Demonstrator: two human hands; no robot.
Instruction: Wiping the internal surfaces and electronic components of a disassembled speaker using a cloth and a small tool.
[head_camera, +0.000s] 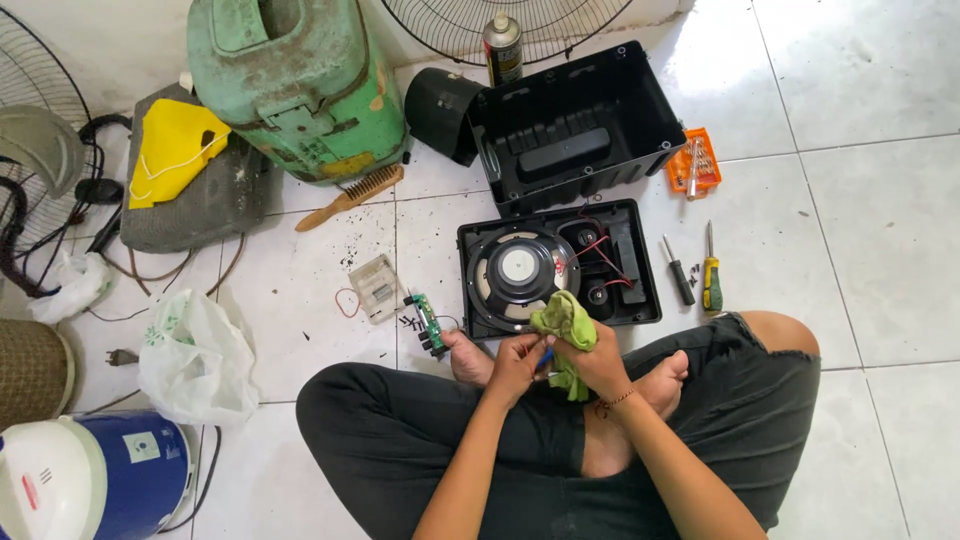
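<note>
- Small blue object (543, 359) between the two hands: mostly covered by fingers and the green cloth (566, 322); kind cannot be told.
- Left hand (516, 362) and right hand (598, 362): grip hidden on the underside; fingertips not distinguishable.
- Speaker cone (517, 272): lower right edge hidden behind the cloth.
- Fan guard (500, 20) at top: cut off by the frame edge.
- Second fan (35, 160) at left: cropped by the edge.
- White and blue appliance (85, 478): cut off at the bottom left corner.
- Orange bit case (695, 160): contents too small to identify.
- Green circuit board (430, 322): components too small to tell.
</note>
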